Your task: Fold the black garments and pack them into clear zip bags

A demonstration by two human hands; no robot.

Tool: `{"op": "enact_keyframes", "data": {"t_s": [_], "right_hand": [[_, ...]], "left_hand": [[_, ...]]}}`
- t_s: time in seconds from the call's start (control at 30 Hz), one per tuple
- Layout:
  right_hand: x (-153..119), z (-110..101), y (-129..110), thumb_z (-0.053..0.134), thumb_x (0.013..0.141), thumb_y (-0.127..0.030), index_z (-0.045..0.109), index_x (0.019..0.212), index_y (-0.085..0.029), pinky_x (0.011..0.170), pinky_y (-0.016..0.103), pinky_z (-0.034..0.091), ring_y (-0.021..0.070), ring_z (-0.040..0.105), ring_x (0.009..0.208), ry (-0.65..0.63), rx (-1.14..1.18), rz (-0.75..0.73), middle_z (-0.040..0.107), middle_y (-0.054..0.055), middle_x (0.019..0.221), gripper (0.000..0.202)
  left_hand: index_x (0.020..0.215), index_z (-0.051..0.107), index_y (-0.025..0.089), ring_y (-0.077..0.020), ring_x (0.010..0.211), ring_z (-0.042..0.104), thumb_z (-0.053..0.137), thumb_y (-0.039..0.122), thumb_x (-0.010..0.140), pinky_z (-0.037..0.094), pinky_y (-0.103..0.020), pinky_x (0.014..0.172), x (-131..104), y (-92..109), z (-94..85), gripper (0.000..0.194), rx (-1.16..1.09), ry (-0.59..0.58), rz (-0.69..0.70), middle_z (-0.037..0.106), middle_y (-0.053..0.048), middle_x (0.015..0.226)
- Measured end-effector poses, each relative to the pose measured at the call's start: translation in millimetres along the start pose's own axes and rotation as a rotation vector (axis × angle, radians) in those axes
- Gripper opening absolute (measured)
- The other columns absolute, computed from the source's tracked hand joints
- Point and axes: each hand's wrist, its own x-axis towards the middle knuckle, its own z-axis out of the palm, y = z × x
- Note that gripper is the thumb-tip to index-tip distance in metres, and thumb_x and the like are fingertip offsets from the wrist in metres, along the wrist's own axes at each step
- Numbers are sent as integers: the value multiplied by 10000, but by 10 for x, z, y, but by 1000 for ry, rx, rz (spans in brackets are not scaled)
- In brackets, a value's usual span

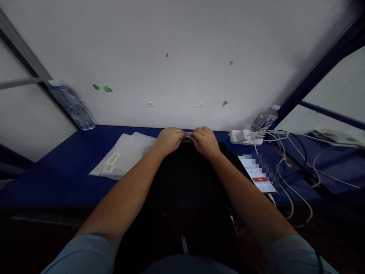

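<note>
Black cloth [188, 175] lies over the middle of the blue table and hangs down past its front edge. At its far end my left hand [171, 140] and my right hand [204, 140] are close together, with a narrow gap between them. A small pale strip [188, 134] shows in that gap. The fingers of both hands are curled down and closed at the cloth's far edge; what they grip is partly hidden by the hands. Clear plastic bags [121, 154] with white labels lie to the left, partly behind my left forearm.
A lit phone [258, 175] lies right of the cloth on the blue table [65, 160]. Behind it are a white power strip [245, 137], tangled cables and a bottle [265, 118]. Another bottle [72, 104] leans at the back left. A white wall [188, 76] stands behind.
</note>
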Motion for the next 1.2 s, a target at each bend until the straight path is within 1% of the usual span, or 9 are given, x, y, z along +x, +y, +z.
{"op": "enact_keyframes", "data": {"t_s": [0.1,0.27,0.4,0.53,0.7,0.97,1.07,1.2], "right_hand": [[-25,-27,83,509,1009,-307,698,937,-222,804,407,397,266,528,907,20,28,24,690,86,954,219],[-83,-79,243,536,987,-304,701,941,-224,811,414,410,269,540,907,15,60,54,690,88,959,189],[-132,-101,376,553,968,-272,691,917,-215,815,403,430,262,564,889,4,66,81,688,87,928,158],[-180,-88,473,557,958,-253,676,901,-210,784,374,457,246,604,856,-11,110,132,691,81,896,139],[-207,-77,478,549,960,-256,672,932,-225,731,334,470,223,647,835,-24,150,216,712,62,910,129],[-207,-60,465,574,950,-268,685,933,-215,747,354,496,236,672,836,-29,168,268,734,76,886,124],[-210,-62,477,572,954,-278,682,932,-208,745,353,498,231,668,816,-29,187,283,736,81,875,132],[-216,-73,499,567,956,-297,684,930,-216,752,361,503,233,667,820,-15,214,286,737,79,880,144]], "left_hand": [[999,746,226,-217,935,693,542,232,977,524,-360,855,-22,-52,-24,206,-17,11,-56,771,-48,999],[976,757,248,-230,948,684,551,201,952,525,-389,873,-57,-111,-29,213,-81,35,-126,764,-50,1019],[993,757,237,-235,963,679,538,223,969,529,-398,890,-73,-152,-7,221,-91,62,-158,762,-61,1024],[993,751,222,-227,993,682,567,220,964,526,-378,910,-80,-187,-4,187,-113,75,-182,764,-61,1036],[980,754,234,-221,992,687,591,213,955,524,-380,919,-74,-199,-11,166,-133,70,-207,766,-55,1038],[985,758,251,-220,1010,676,613,239,956,537,-397,935,-76,-213,7,148,-174,91,-207,756,-50,1067],[1019,750,227,-226,1065,663,635,276,951,534,-397,970,-77,-221,-4,143,-200,59,-223,732,-67,1130],[1101,728,209,-241,1116,648,674,289,922,524,-399,1002,-87,-234,-2,203,-198,-11,-241,688,-89,1221]]}}
